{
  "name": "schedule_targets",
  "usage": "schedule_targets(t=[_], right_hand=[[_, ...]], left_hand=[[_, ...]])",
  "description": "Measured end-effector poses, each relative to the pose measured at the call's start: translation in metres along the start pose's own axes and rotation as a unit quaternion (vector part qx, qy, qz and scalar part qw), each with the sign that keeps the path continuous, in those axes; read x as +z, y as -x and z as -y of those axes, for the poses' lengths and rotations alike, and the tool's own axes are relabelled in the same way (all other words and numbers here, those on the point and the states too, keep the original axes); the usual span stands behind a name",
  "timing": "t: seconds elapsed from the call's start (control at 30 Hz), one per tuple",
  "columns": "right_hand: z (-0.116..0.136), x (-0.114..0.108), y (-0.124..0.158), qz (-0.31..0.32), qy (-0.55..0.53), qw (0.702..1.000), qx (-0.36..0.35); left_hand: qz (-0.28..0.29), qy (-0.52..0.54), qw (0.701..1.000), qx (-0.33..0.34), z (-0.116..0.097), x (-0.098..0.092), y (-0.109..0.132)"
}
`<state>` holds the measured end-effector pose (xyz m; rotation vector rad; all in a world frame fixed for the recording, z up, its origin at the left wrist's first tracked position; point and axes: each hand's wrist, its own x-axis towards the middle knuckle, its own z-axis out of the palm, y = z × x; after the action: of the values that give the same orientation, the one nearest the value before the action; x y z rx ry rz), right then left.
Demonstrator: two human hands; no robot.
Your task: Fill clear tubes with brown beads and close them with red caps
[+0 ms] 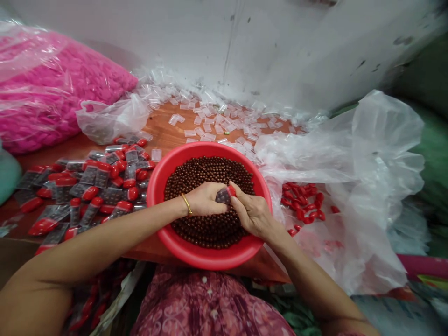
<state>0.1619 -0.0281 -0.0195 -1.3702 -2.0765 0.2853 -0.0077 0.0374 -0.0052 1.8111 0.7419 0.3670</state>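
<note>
A red basin [210,259] full of small round brown balls [206,233] stands in front of me. Over the balls, my left hand [205,198] is closed around a small clear plastic box [222,196] with dark balls inside. The fingers of my right hand [252,210] pinch the red cap [231,190] at the box's upper right end. Whether the cap sits fully on the box I cannot tell, as my fingers partly cover it. Left of the basin lies a heap of filled boxes with red caps [101,175].
Loose red caps [304,200] lie right of the basin beside crumpled clear plastic sheeting [367,186]. Clear boxes without caps [224,119] are scattered behind the basin along the wall [210,42]. A big bag of pink pieces [59,88] fills the back left of the table [164,123].
</note>
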Motion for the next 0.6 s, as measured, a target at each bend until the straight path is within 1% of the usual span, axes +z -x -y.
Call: schedule_targets(t=[0.07, 0.13, 0.17, 0.23, 0.27, 0.3, 0.37, 0.43, 0.5, 0.6], right_hand=[[0.000, -0.005, -0.007, -0.019, -0.037, 0.999, 0.019], [0.000, -0.008, -0.016, -0.058, -0.095, 0.992, 0.065], [0.000, -0.008, -0.022, -0.082, -0.129, 0.984, 0.095], [0.001, -0.003, -0.033, -0.111, -0.212, 0.959, 0.155], [0.003, 0.001, -0.039, -0.109, -0.258, 0.943, 0.181], [0.005, 0.005, -0.043, -0.093, -0.303, 0.927, 0.201], [0.009, 0.014, -0.050, -0.040, -0.376, 0.899, 0.220], [0.012, 0.019, -0.053, 0.003, -0.412, 0.885, 0.217], [0.013, 0.022, -0.052, 0.039, -0.414, 0.887, 0.203], [0.010, 0.027, -0.047, 0.078, -0.366, 0.914, 0.158]], left_hand=[[0.011, 0.052, 0.999, -0.013, -0.002, 0.000, -0.002], [0.051, 0.092, 0.994, -0.026, -0.003, 0.000, -0.004], [0.070, 0.094, 0.993, -0.029, -0.003, 0.000, -0.005], [0.079, 0.053, 0.995, -0.019, -0.003, -0.001, -0.006], [0.071, 0.017, 0.997, -0.008, -0.003, -0.001, -0.006], [0.059, -0.023, 0.998, 0.002, -0.003, -0.001, -0.006], [0.042, -0.106, 0.993, 0.018, -0.005, -0.001, -0.004], [0.034, -0.180, 0.983, 0.012, -0.009, 0.000, -0.002], [0.033, -0.253, 0.967, -0.004, -0.012, 0.001, 0.001], [0.038, -0.340, 0.940, -0.008, -0.011, 0.003, 0.007]])
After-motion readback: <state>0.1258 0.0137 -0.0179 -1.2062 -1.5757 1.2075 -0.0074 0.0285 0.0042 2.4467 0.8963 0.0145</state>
